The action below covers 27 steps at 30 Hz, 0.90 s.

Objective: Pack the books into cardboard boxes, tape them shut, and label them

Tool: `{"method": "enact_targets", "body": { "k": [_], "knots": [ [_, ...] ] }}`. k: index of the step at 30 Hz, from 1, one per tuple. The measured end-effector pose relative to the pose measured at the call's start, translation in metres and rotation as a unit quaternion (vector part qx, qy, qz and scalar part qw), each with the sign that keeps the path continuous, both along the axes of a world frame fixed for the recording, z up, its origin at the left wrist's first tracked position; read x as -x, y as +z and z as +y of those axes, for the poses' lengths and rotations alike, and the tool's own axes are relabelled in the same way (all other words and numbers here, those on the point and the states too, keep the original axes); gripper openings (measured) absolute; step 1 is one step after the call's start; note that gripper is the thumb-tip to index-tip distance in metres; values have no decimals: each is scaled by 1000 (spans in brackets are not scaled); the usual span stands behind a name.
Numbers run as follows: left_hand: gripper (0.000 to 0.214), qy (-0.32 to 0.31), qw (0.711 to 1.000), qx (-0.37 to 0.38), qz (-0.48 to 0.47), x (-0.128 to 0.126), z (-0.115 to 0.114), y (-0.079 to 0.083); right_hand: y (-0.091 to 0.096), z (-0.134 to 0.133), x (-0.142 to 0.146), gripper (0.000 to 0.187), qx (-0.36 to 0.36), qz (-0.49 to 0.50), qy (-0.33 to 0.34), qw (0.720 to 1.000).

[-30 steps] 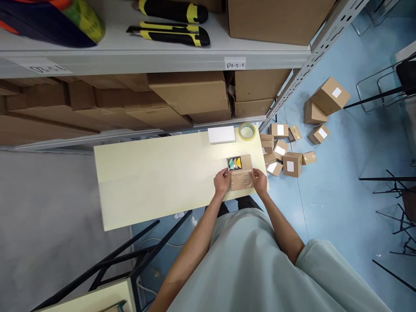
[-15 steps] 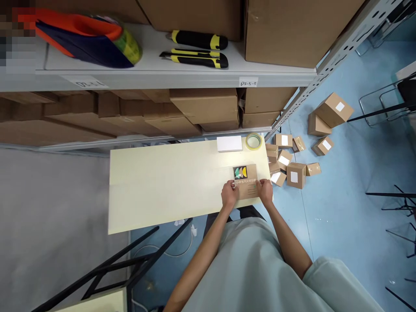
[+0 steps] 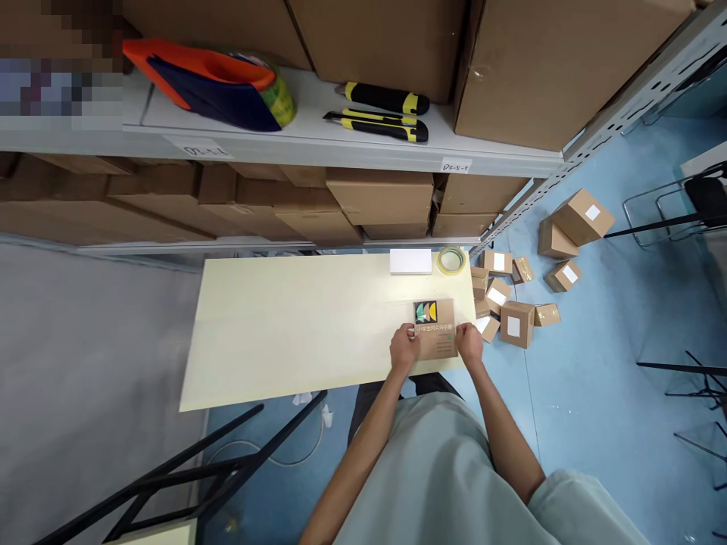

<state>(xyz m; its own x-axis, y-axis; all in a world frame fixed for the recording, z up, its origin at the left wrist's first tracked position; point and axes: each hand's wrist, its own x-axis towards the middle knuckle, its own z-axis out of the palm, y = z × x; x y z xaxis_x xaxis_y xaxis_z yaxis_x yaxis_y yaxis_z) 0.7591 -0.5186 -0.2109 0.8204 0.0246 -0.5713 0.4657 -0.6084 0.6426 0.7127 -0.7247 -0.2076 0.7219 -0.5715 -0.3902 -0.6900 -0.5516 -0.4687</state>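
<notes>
A brown-covered book (image 3: 436,344) with a dark, green and yellow picture at its top left lies face up near the table's front right edge. Its left side is in my left hand (image 3: 404,348), whose fingers are bent round that edge. At the opposite side, my right hand (image 3: 470,345) is closed with its fingertips at the book's right edge. Beyond the book, a flat white box (image 3: 410,261) and a roll of tape (image 3: 451,260) lie at the back of the pale yellow table (image 3: 295,325).
Two black-and-yellow utility knives (image 3: 386,98) lie on the grey shelf (image 3: 341,151) above, beside an orange and navy item (image 3: 210,83). Large cartons (image 3: 380,197) fill the shelves. Several small labelled boxes (image 3: 516,324) sit on the blue floor to the right. A black metal frame (image 3: 250,462) stands front left.
The camera view has shifted slightly. My right fingers have moved from over the book's right part out to its edge. My left hand stays at the left side.
</notes>
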Motion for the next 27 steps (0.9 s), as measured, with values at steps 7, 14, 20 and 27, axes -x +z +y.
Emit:
{"method": "enact_targets", "body": {
  "k": [7,14,20,27],
  "knots": [
    [25,9,1000,-1,-7,0,-2,5,20,-5,-3,16,-47,-24,27,998],
    [24,37,997,-8,-66,11,2,16,49,11,4,30,-107,-83,28,990],
    [30,34,978,156,-136,14,9,31,91,54,4,31,-152,-151,91,972],
    [50,123,949,278,-82,18,51,54,105,118,-19,25,-188,-183,218,940]
  ]
}}
